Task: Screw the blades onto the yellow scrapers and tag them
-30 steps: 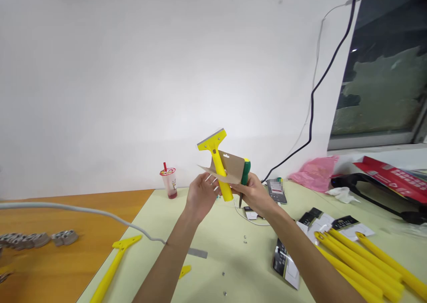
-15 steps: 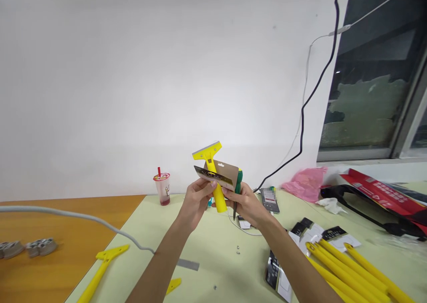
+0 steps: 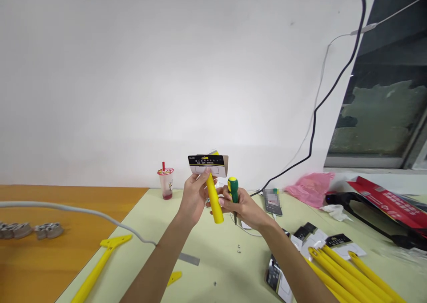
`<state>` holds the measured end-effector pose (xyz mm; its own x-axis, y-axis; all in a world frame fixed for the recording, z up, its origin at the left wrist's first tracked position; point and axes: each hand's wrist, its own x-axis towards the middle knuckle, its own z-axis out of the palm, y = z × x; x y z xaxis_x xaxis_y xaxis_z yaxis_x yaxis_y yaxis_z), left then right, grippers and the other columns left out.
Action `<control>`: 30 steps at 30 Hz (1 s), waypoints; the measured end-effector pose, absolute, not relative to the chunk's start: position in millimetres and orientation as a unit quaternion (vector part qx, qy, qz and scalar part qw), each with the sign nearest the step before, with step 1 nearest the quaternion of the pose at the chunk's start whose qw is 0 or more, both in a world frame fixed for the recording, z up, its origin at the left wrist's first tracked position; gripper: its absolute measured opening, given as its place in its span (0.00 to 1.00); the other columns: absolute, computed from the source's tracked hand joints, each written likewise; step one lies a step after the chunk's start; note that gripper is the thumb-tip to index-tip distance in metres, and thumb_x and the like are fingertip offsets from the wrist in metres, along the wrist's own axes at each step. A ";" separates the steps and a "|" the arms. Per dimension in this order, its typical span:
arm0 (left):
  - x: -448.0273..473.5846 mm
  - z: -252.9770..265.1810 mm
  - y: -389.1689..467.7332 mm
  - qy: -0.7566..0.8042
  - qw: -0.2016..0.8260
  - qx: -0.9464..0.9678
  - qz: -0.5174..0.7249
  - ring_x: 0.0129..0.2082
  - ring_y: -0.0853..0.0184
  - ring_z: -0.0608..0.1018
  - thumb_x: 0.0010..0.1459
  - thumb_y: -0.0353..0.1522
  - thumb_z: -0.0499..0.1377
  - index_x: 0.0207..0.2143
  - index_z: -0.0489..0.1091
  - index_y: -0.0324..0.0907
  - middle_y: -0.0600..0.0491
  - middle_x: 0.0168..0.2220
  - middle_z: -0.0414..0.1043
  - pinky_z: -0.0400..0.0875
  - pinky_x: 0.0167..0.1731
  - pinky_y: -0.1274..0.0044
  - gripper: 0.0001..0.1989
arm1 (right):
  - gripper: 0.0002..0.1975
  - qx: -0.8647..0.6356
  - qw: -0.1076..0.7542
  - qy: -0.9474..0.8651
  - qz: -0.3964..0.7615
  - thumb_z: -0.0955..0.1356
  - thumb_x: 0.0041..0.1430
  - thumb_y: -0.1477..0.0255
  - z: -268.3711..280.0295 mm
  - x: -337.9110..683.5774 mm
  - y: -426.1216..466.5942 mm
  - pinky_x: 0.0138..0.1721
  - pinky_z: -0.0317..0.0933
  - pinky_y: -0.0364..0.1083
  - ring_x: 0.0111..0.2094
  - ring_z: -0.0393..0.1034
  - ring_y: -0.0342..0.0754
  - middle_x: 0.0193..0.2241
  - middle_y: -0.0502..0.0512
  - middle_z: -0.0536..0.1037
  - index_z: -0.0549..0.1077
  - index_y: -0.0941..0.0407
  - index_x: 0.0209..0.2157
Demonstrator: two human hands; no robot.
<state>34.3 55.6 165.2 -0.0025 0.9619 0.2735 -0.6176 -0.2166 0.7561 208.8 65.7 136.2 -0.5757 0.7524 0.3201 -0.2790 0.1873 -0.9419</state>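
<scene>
A yellow scraper (image 3: 215, 204) is held up over the table, its handle tilted down toward me. My left hand (image 3: 194, 196) is closed on it, the thumb pressing a black-and-white folded card (image 3: 207, 162) against it. That card hides most of the scraper's head. My right hand (image 3: 246, 207) grips a green-and-yellow screwdriver (image 3: 233, 190), tip down, while its fingers touch the scraper's handle. Below lie a grey blade (image 3: 189, 259) and several small screws or nuts (image 3: 239, 248). Another yellow scraper (image 3: 100, 265) rests at the left.
To the right are several yellow handles (image 3: 347, 267) and packaging cards (image 3: 312, 236). A drink cup (image 3: 166, 185) stands by the wall. Farther right are a phone (image 3: 272, 203), a pink bag (image 3: 312, 188) and a red box (image 3: 387, 203). A grey cable (image 3: 83, 210) crosses the left.
The card has closed over the scraper's head, its printed front now facing me. The scraper's head has tipped away and down. My right hand has come off the card to the handle.
</scene>
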 end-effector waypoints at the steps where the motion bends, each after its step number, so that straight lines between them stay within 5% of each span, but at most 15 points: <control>1: 32.9 164.6 57.2 0.216 0.582 0.390 0.680 0.38 0.62 0.81 0.45 0.44 0.83 0.39 0.77 0.42 0.51 0.38 0.78 0.63 0.23 0.77 0.26 | 0.31 -0.189 0.414 -0.650 0.608 0.84 0.54 0.57 136.6 208.2 64.7 0.52 0.77 0.57 0.47 0.83 0.56 0.50 0.56 0.77 0.61 0.53 0.31; 5: 28.6 162.6 61.5 0.204 0.573 0.389 0.691 0.38 0.63 0.81 0.48 0.42 0.82 0.39 0.78 0.42 0.51 0.38 0.79 0.70 0.32 0.75 0.23 | 0.31 -0.199 0.388 -0.662 0.609 0.83 0.55 0.56 138.7 205.6 60.8 0.50 0.75 0.56 0.47 0.84 0.57 0.50 0.56 0.77 0.60 0.53 0.30; 13: 31.8 164.0 55.5 0.262 0.573 0.384 0.675 0.42 0.60 0.82 0.45 0.48 0.82 0.41 0.77 0.42 0.48 0.41 0.81 0.64 0.25 0.78 0.29 | 0.29 -0.201 0.355 -0.681 0.608 0.82 0.58 0.55 143.4 208.8 59.6 0.53 0.73 0.56 0.48 0.83 0.58 0.39 0.52 0.76 0.60 0.52 0.31; 19: 31.8 165.2 57.5 0.255 0.598 0.349 0.675 0.43 0.61 0.82 0.50 0.48 0.80 0.44 0.78 0.43 0.47 0.45 0.81 0.69 0.29 0.78 0.27 | 0.31 -0.212 0.376 -0.683 0.590 0.82 0.56 0.52 143.2 207.4 59.6 0.50 0.71 0.55 0.43 0.79 0.54 0.36 0.50 0.73 0.59 0.52 0.30; 25: 29.9 153.6 73.0 0.188 0.677 0.289 0.650 0.38 0.66 0.82 0.64 0.45 0.72 0.45 0.80 0.41 0.48 0.45 0.81 0.79 0.43 0.74 0.18 | 0.29 -0.314 0.400 -0.736 0.446 0.79 0.57 0.51 139.0 206.6 64.7 0.39 0.60 0.48 0.35 0.64 0.47 0.31 0.47 0.68 0.60 0.52 0.28; 30: 28.9 148.0 76.6 0.128 0.683 0.269 0.666 0.52 0.60 0.84 0.69 0.37 0.66 0.47 0.82 0.42 0.44 0.57 0.82 0.81 0.51 0.72 0.10 | 0.17 -0.377 0.429 -0.760 0.311 0.75 0.61 0.58 137.9 205.8 66.7 0.36 0.56 0.47 0.34 0.61 0.47 0.32 0.45 0.69 0.67 0.52 0.35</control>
<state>28.9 76.6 148.0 0.0792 0.9797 0.1844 -0.8423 -0.0331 0.5380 205.8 66.7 137.9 -0.3482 0.8392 0.4178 0.3064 0.5231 -0.7953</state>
